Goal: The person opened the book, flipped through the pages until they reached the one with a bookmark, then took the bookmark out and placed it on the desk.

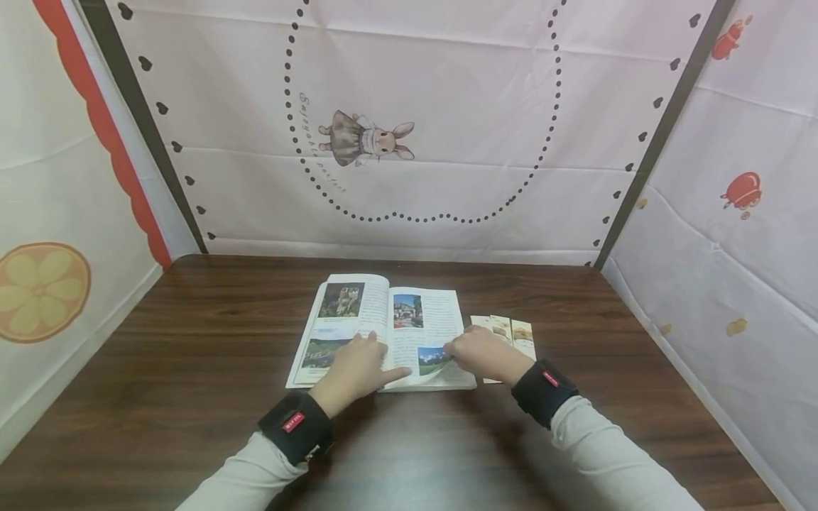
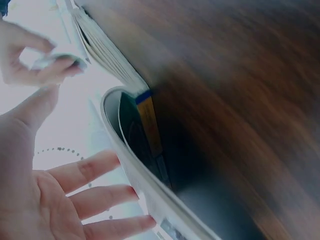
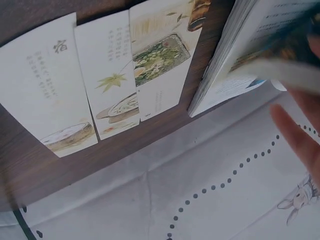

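An open book [image 1: 437,309] with printed text and photos lies on the wooden table. My left hand [image 1: 358,365] rests on its left page near the spine, with fingers extended and the thumb reaching onto the right page. In the left wrist view, the fingertips of that hand [image 2: 85,195] touch the curved left side of the book. At the lower right corner, my right hand [image 1: 486,353] pinches a page [image 1: 433,360], whose corner curls up. The right wrist view shows part of the right hand [image 3: 297,135] and the lifted page edge, both blurred.
Three illustrated paper cards [image 3: 107,75] with writing lie side by side just right of the book, partly under my right forearm in the head view. The brown table [image 1: 192,341] meets printed cloth walls [image 1: 447,142] at the back and sides.
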`<state>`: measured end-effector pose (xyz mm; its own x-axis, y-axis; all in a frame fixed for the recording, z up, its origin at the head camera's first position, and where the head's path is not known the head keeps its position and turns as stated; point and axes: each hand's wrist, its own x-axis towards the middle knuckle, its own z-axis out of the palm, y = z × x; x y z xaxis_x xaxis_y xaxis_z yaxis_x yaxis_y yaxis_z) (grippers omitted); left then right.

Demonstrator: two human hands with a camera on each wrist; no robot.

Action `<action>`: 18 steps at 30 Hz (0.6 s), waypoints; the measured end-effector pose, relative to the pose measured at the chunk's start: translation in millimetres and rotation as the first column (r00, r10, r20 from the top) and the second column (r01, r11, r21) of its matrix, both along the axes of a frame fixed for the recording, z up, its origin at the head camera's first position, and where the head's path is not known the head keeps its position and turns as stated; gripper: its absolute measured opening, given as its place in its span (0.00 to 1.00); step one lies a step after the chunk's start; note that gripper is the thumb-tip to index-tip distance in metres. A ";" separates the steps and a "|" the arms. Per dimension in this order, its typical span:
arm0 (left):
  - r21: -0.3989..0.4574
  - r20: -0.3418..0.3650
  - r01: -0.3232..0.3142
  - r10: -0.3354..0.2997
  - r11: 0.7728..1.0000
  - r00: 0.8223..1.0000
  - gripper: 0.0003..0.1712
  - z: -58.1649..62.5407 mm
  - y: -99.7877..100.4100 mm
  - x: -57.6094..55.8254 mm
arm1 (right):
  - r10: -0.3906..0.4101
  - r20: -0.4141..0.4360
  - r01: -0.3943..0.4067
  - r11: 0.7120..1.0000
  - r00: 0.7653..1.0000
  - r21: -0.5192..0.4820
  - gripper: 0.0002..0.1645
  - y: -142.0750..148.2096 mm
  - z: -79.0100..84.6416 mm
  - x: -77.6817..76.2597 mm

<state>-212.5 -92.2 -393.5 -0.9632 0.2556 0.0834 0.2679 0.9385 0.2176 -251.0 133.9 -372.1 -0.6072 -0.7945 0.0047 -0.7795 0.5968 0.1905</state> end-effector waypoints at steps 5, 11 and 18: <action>0.023 0.026 -0.039 0.038 0.999 0.999 0.49 -1.8 6.3 1.6 | 0.087 -0.250 -0.106 0.992 0.964 -0.064 0.07 -5.5 6.4 0.3; 0.001 0.009 -0.056 0.056 0.998 0.998 0.51 -2.5 10.8 0.9 | 0.156 -0.436 -0.247 0.956 0.886 -0.159 0.10 -10.8 12.9 2.4; -0.029 -0.071 -0.070 0.068 0.997 0.995 0.31 -9.0 16.5 -2.5 | 0.191 -0.572 -0.346 0.922 0.798 -0.174 0.15 -21.9 19.1 7.7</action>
<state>-215.0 -75.7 -402.5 -0.9707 0.1923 0.1443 0.2159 0.9613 0.1711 -243.3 112.0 -353.0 -0.2074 -0.8471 0.4893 -0.7341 0.4653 0.4945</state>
